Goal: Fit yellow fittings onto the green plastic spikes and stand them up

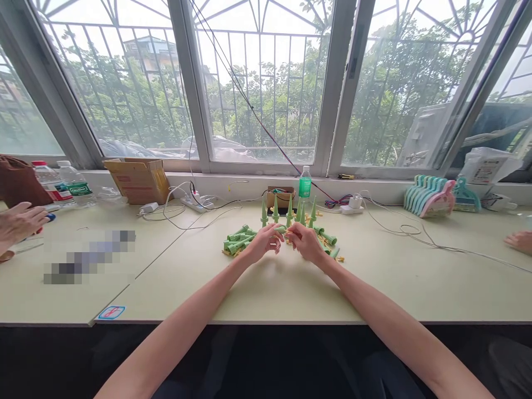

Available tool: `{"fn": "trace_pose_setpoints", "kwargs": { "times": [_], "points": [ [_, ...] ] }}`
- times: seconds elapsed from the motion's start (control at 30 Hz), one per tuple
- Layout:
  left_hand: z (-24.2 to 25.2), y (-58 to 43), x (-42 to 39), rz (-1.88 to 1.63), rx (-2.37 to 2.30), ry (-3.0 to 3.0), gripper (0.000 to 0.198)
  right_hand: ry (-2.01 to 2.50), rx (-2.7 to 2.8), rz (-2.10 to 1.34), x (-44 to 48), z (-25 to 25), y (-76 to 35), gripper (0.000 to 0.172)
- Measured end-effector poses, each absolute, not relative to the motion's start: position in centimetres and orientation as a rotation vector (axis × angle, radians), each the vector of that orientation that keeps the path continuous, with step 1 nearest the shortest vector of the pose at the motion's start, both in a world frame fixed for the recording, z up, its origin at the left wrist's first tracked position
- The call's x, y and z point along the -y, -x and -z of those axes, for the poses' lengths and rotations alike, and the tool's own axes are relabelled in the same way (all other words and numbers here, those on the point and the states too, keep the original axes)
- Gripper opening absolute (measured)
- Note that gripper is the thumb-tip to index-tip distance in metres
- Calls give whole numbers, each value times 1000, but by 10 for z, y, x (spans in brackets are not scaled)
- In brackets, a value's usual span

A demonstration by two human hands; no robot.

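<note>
My left hand (264, 242) and my right hand (305, 241) meet over the pale table (291, 288), fingers curled together around a small green plastic piece (281, 229) held between them. A heap of green tube-like pieces (238, 239) lies just left of my left hand. More green pieces and small yellow bits (328, 239) lie to the right of my right hand. Behind my hands, several green cone-shaped spikes (276, 210) stand upright in a row.
A green bottle (305, 182), a small box (280, 197), a power strip (199, 202) and cables line the sill. A cardboard box (139, 180) and water bottles (62, 183) stand at the left. Other people's hands (19, 221) (519, 241) rest at both table ends. Pastel holders (430, 197) sit right.
</note>
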State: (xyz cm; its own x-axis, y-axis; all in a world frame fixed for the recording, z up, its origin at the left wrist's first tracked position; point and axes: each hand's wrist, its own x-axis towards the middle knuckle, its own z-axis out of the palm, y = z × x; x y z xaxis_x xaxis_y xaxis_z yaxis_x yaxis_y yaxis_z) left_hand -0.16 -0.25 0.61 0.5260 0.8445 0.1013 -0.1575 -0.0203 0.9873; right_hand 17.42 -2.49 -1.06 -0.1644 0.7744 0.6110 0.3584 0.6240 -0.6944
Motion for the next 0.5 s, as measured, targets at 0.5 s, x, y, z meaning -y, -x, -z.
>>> {"fn": "trace_pose_setpoints", "kwargs": {
  "times": [0.5],
  "points": [
    [-6,2,9,-890,-696,-1538,54,985,1757,-474,26,9,-178,25]
  ]
}}
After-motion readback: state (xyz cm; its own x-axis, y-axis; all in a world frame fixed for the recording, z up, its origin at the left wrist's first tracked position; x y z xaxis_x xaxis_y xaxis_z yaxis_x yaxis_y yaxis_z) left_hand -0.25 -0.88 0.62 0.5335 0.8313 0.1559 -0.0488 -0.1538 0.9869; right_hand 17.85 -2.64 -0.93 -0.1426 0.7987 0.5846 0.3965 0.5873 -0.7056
